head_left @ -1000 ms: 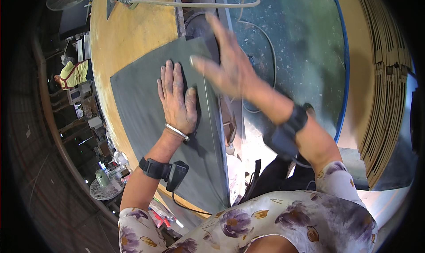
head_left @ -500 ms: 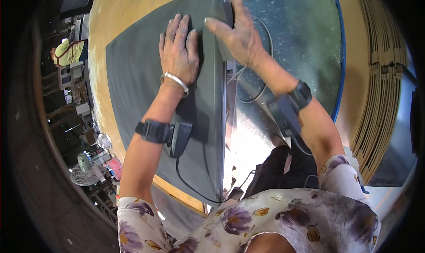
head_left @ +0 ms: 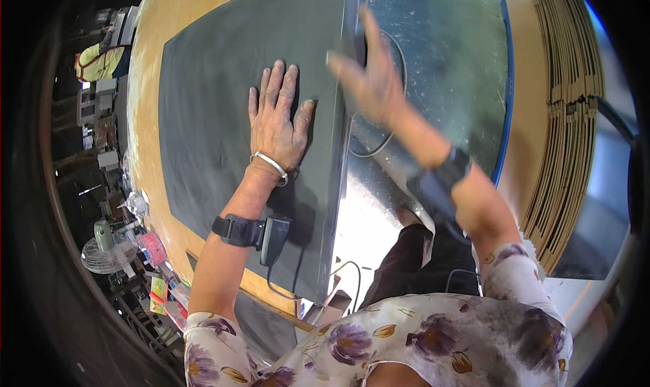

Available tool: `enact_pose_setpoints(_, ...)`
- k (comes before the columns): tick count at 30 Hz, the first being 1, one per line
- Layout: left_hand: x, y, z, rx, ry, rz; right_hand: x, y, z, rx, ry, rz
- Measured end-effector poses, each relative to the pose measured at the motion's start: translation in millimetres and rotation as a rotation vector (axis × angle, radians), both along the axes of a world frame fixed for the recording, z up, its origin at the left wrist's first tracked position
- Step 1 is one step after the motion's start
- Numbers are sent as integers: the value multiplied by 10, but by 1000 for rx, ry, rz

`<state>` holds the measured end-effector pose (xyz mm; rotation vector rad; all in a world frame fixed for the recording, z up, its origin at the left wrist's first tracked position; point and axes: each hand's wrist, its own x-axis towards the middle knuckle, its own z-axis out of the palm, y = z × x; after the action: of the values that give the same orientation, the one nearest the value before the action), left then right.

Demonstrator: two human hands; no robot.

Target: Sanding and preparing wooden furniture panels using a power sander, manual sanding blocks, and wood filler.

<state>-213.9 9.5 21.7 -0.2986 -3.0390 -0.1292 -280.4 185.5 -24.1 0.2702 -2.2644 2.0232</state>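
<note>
A large dark grey panel point(head_left: 210, 130) lies flat on a yellowish board, its straight right edge running away from me. My left hand point(head_left: 276, 126) rests flat on the panel with its fingers stretched out, a bracelet round the wrist. Past that edge is my right hand point(head_left: 372, 82), smeared by motion, with thumb and fingers wide apart. Between them, against the panel's side, shows part of a dark grey block point(head_left: 351, 99), mostly hidden by the hand; it looks gripped there. Pale dust coats my fingers.
The yellowish board point(head_left: 143, 116) extends beyond the panel's left side. A cable point(head_left: 404, 69) loops over the dusty green floor point(head_left: 447, 69) to the right. Stacked cardboard sheets point(head_left: 569, 130) stand farther right. At left are a fan point(head_left: 105, 248) and a person in a yellow vest point(head_left: 100, 63).
My right hand has come nearer along the panel's edge, with the block. My left hand has slid slightly nearer on the panel and stays flat. The view has shifted a little.
</note>
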Motion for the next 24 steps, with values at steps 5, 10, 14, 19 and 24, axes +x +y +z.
enact_pose_setpoints(5, -24, 31, 91, 35, -44, 32, 35, -44, -167, -69, 18, -21)
enact_pose_setpoints(10, 131, -210, 113, 34, -23, 129, 1929, 411, -434, 315, -256, 1005)
enact_pose_setpoints(14, 90, -40, 75, 20, -4, 250, 1463, 1224, -446, 435, -459, 609)
enact_pose_setpoints(19, 230, 355, 61, 41, -11, 317, 373, 1654, -33, 561, -311, 289)
enact_pose_setpoints(24, 386, 618, 112, 98, -90, 234, -86, 1452, 369, 542, -207, 126)
